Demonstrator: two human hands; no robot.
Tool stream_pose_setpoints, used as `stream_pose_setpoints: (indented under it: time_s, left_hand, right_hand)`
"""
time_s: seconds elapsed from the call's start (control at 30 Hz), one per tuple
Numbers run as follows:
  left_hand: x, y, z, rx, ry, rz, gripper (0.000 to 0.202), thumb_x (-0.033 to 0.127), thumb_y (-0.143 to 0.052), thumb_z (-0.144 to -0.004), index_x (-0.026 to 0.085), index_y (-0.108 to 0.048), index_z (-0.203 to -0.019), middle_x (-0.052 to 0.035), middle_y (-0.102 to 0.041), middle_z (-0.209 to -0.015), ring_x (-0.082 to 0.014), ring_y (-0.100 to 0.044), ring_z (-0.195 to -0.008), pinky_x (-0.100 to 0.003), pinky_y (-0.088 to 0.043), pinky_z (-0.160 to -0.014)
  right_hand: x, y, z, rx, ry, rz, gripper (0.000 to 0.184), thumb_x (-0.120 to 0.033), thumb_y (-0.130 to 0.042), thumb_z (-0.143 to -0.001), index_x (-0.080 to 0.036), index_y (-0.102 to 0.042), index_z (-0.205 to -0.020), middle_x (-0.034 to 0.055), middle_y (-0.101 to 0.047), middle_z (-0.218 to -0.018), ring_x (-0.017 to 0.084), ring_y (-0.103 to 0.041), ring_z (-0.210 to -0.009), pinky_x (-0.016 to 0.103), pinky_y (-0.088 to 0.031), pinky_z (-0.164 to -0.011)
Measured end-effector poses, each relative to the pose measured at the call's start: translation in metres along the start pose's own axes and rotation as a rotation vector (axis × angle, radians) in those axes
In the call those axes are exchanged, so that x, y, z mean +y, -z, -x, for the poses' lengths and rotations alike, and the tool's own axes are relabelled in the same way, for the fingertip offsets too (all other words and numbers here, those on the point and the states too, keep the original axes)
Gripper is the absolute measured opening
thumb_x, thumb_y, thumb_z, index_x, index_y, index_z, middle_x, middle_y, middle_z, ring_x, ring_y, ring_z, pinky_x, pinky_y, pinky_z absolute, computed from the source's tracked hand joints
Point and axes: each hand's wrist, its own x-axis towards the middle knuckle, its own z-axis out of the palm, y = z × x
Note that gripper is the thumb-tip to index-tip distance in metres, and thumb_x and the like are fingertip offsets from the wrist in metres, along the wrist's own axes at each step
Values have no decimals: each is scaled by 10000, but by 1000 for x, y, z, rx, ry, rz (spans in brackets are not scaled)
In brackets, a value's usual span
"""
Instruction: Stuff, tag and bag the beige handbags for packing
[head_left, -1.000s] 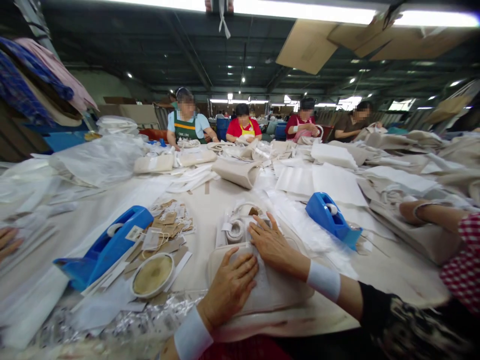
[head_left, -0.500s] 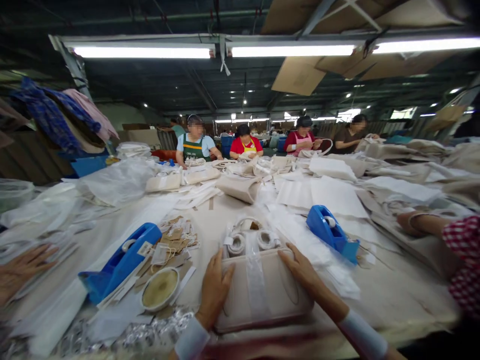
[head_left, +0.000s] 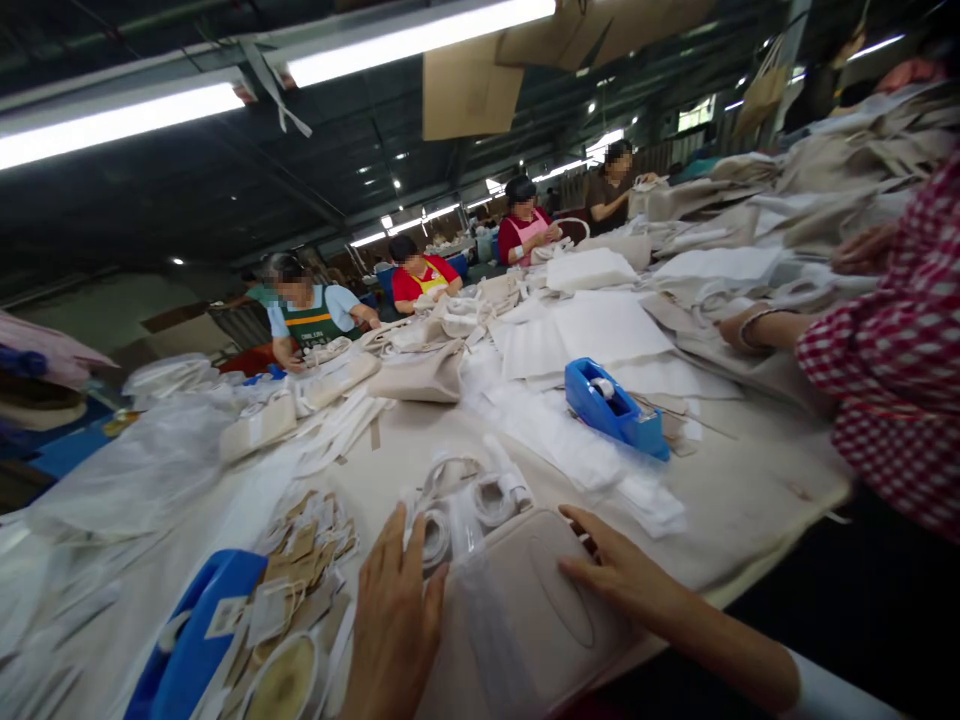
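Observation:
A flat beige bag (head_left: 540, 610) with a clear tape strip across it lies on the table in front of me. My left hand (head_left: 394, 620) grips its left edge, fingers pressed against the side. My right hand (head_left: 619, 570) holds its right edge, fingers curled along the rim. White rolled straps (head_left: 480, 495) sit at the bag's far end, just beyond my fingertips.
A blue tape dispenser (head_left: 611, 405) stands mid-table; another blue dispenser (head_left: 191, 640), brown paper tags (head_left: 304, 560) and a round dish (head_left: 285, 685) lie at lower left. A person in a red checked sleeve (head_left: 889, 370) works at my right. Several workers sit across the table among fabric piles (head_left: 420, 375).
My hands slid from pressing flat on the bag's top to holding its left and right edges. The view has swung and tilted to the right.

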Motion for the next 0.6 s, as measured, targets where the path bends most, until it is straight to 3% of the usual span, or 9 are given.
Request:
stream_pose_setpoints:
  time_s: [0.1,0.23,0.3,0.4,0.5,0.6]
  left_hand:
    - [33,-8,-56,13,-263,205,440,211,-431,-937,183,-455,-1375,-128,-483,-1442,-235,-431,-1352,-462,-398,-1101]
    - [65,-38,-104,-118,-438,307,384,146,-404,-952,192,-507,-1319,-89,-567,-1369,-214,-443,-1343,-518,-290,-1158]
    - [67,-54,-110,-165,-466,292,364,148,-402,-960,195,-527,-1298,-78,-571,-1371,-219,-431,-1355,-547,-235,-1171]
    - [59,-69,-105,-183,-463,319,396,145,-391,-967,196,-483,-1348,-75,-538,-1407,-200,-401,-1378,-509,-225,-1181]
    - [51,-68,-99,-223,-460,363,475,118,-363,-959,212,-394,-1424,-65,-485,-1456,-187,-353,-1408,-481,-191,-1198]
    - [52,-60,-98,-281,-522,364,559,91,-338,-927,194,-308,-1475,-74,-436,-1493,-209,-320,-1427,-502,-137,-1206]
  right_hand:
    - [2,10,4,-75,-65,-23,825,-431,-538,-764,-46,-316,-1459,123,-602,-1059,239,-586,-873,385,-446,-833]
    - [5,17,-4,-121,-108,-114,874,-397,-578,-732,-57,-279,-1479,61,-597,-915,215,-575,-812,360,-433,-777]
    - [8,17,-11,-140,-165,-260,916,-393,-621,-695,-72,-276,-1481,74,-612,-969,220,-596,-857,358,-445,-806]
    - [11,13,-24,-168,-247,-555,1049,-409,-715,-626,-106,-218,-1498,102,-629,-1044,243,-633,-903,375,-474,-825]
    - [8,7,-37,-200,-239,-781,1209,-395,-800,-576,-134,-91,-1520,130,-634,-1097,267,-652,-939,409,-494,-851]
    - [0,-2,-44,-198,-125,-858,1217,-283,-776,-621,-207,34,-1526,154,-557,-1296,275,-604,-1120,460,-445,-993]
